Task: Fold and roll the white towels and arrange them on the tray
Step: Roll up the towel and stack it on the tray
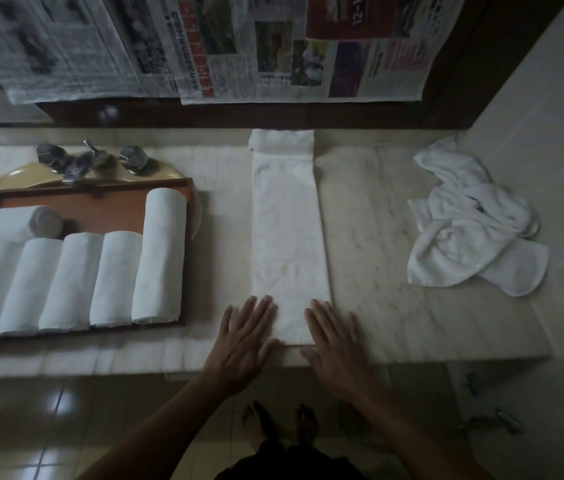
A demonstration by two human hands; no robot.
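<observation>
Dim, soft-focus view, wide-angle edge distortion

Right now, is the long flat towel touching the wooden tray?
Apart. The head view shows a strip of bare counter between the towel and the right edge of the tray.

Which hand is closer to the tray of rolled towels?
Left. The left hand lies flat on the near end of the folded towel, just right of the tray; the right hand lies beside it, farther right.
</observation>
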